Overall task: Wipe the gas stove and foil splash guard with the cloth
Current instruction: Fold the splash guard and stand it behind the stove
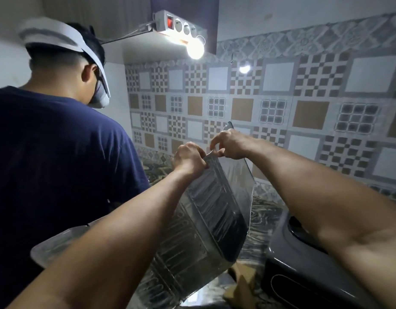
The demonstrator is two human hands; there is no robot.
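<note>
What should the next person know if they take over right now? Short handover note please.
Left hand: gripping the top edge of the foil splash guard.
Right hand: pinching the same edge, close beside the left.
Guard: held up, tilted, above the counter.
Dark stove: at lower right.
Cloth: neither hand holds one; a brownish thing under the guard might be it.
Another person stands at left.
Done: can't tell. Left: wipe guard and stove.

Silver foil splash guard [206,219] – embossed ribbing. At twelve o'clock, wall tiles [281,103] show grey, white, tan checks. Navy shirt [59,152] at nine.
</note>
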